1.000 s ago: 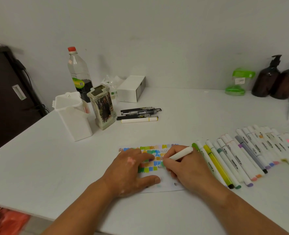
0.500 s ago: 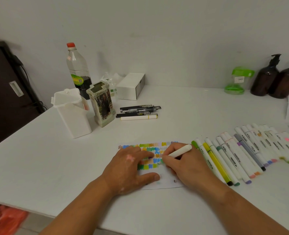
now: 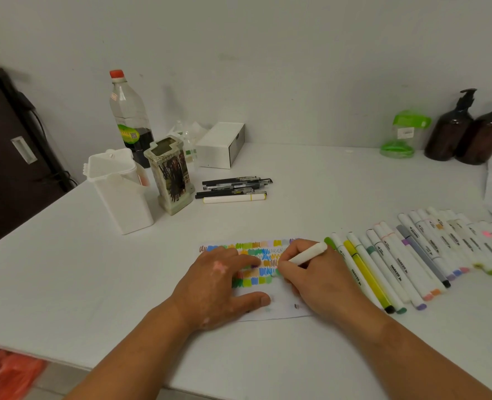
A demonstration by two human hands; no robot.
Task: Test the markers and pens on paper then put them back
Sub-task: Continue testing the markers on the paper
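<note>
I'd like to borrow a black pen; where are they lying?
In the head view, the black pens lie left of centre, just right of the patterned holder and in front of the white box.

Markers, pens and test paper: one marker in use.
The white-barrelled marker [image 3: 305, 255] is gripped in the right hand [image 3: 322, 281], tilted, tip on the paper [image 3: 279, 311], which bears rows of coloured swatches. The marker row [image 3: 406, 261] lies side by side at the paper's 3 o'clock. The black pens [image 3: 236, 184] and a yellow-banded white marker [image 3: 234, 198] lie flat at its 12 o'clock.
</note>
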